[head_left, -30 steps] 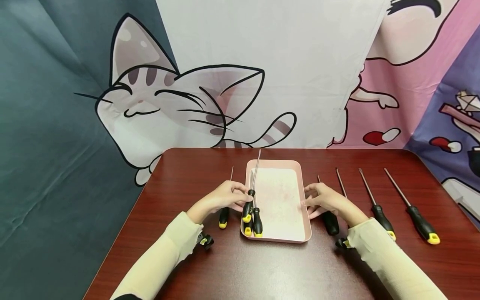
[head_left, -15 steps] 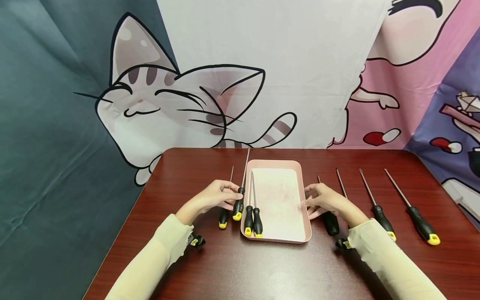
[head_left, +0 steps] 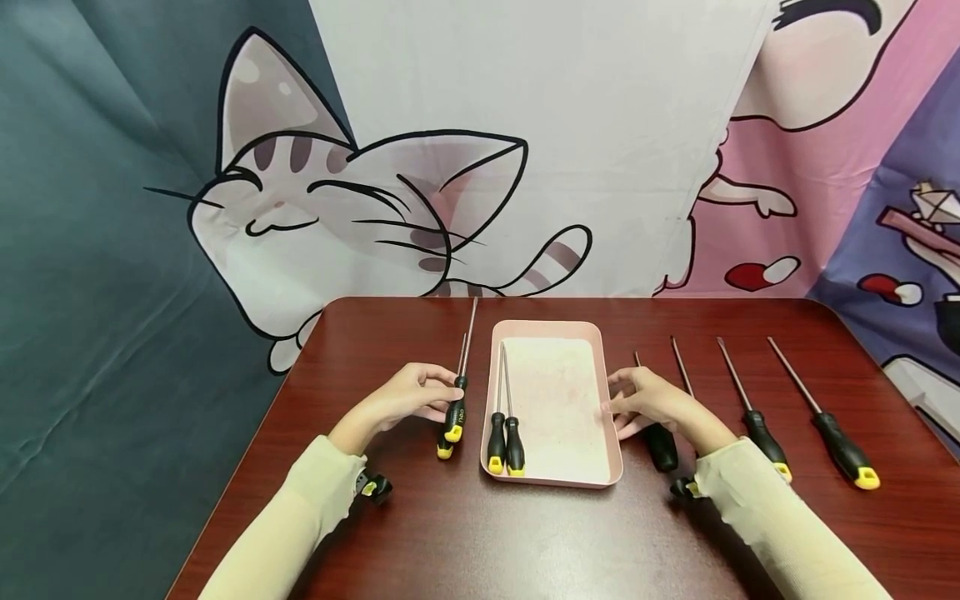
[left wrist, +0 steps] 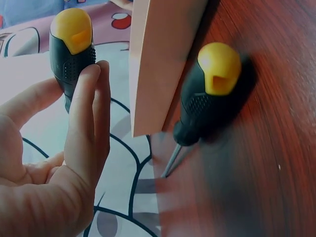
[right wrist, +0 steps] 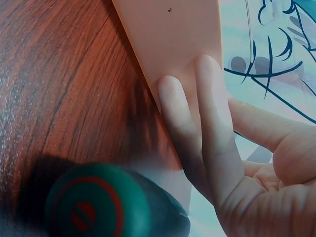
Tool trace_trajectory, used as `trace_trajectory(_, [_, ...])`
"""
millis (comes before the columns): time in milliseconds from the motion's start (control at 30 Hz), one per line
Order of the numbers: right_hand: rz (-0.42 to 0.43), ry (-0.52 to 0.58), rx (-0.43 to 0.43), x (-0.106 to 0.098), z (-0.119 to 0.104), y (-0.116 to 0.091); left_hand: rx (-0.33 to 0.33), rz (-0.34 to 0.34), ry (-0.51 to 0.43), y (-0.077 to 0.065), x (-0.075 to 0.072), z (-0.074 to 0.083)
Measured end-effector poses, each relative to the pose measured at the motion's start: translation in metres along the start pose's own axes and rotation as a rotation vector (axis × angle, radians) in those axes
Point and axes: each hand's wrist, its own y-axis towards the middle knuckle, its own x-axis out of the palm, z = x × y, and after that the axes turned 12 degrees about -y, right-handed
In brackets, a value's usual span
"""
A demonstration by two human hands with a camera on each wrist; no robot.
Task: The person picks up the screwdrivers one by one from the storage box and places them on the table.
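My left hand (head_left: 408, 396) pinches a black screwdriver with a yellow end (head_left: 455, 421) between thumb and fingers, raised left of the pink tray (head_left: 551, 481). Below it, partly covered in the head view, another yellow-ended screwdriver (left wrist: 202, 94) lies on the table beside the tray wall. Two similar screwdrivers, a left one (head_left: 497, 442) and a right one (head_left: 514, 446), lie side by side in the tray's left part. At the tray's right edge, my right hand (head_left: 652, 398) grips the wall, two fingers flat on the outside and the thumb on the inner side.
Right of the tray, a dark-handled screwdriver (head_left: 662, 446) lies close to my right hand. More lie farther right, including one screwdriver (head_left: 767, 437) near the sleeve and an outer screwdriver (head_left: 846, 446). A printed cloth (head_left: 622, 150) hangs behind the brown table (head_left: 547, 542).
My left hand has carried its screwdriver leftward, from over the tray's left side to above the screwdriver on the table. My right hand has stayed on the tray edge.
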Motion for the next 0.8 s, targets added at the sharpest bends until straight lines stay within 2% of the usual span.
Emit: trace_trajectory(800, [0.002,0.004,0.007,0.0,-0.001,0.001,-0.024,0.037,0.055,-0.019,-0.035,0.002])
